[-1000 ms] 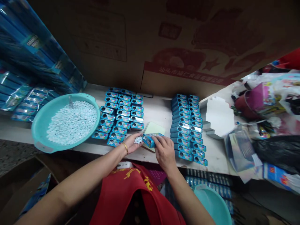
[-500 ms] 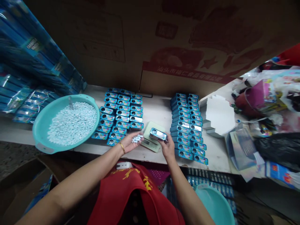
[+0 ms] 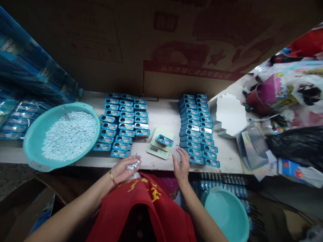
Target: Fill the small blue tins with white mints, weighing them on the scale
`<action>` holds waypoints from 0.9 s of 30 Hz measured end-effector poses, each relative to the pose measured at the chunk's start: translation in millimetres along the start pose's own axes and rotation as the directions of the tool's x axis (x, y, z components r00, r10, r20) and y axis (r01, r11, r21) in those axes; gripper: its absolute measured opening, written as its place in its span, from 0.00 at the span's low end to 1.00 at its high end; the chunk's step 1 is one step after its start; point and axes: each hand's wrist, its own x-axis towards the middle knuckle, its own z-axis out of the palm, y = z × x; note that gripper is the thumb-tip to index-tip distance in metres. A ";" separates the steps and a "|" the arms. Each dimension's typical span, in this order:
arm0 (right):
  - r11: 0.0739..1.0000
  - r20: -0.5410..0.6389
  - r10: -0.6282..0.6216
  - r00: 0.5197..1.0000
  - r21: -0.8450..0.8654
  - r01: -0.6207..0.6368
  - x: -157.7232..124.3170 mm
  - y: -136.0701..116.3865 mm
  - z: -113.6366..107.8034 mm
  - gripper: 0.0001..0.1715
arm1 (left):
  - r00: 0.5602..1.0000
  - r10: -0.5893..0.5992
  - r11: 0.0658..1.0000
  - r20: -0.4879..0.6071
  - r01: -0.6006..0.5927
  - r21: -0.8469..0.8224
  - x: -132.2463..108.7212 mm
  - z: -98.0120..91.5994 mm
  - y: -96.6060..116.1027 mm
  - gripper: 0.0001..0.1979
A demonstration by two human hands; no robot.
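Note:
My left hand [image 3: 122, 170] is cupped palm up near the table's front edge, holding a small heap of pale blue-white candy pellets [image 3: 133, 165]. A blue candy box [image 3: 165, 140] rests on the plate of a pale green digital scale [image 3: 152, 150]. Just right of the scale, my right hand [image 3: 182, 167] is empty with its fingers apart, not touching the box. Left of the scale stand rows of blue candy boxes [image 3: 126, 126] with round holes in their top ends. More such boxes [image 3: 193, 138] stand in two columns to the right.
A turquoise basin [image 3: 32, 143] of pellets with a scoop sits at the left. Packed blue boxes [image 3: 37, 64] are stacked behind it. A large cardboard carton [image 3: 106, 77] closes off the back. White card pieces [image 3: 230, 116] and clutter lie right. Another turquoise basin [image 3: 224, 211] is below.
My right hand has let go of the candy box, which now rests on the scale. My left hand has drawn back toward me and left with the pellets. The view has shifted slightly.

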 end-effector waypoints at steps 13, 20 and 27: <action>0.995 -0.014 0.082 0.997 0.062 -0.081 19.0 3.0 6.1 0.26 | 0.999 -0.014 0.999 -0.030 0.013 -0.037 -4.7 -11.9 -0.9 0.10; 0.991 0.115 -0.101 0.988 -0.080 0.111 45.8 -7.0 12.5 0.31 | 0.997 0.000 0.999 -0.078 -0.003 -0.047 -6.7 -19.9 -2.5 0.10; 0.920 0.385 -0.224 0.895 -0.219 0.324 58.6 -18.8 20.2 0.22 | 0.997 0.011 0.995 -0.073 -0.018 -0.098 -10.1 -28.2 -3.4 0.10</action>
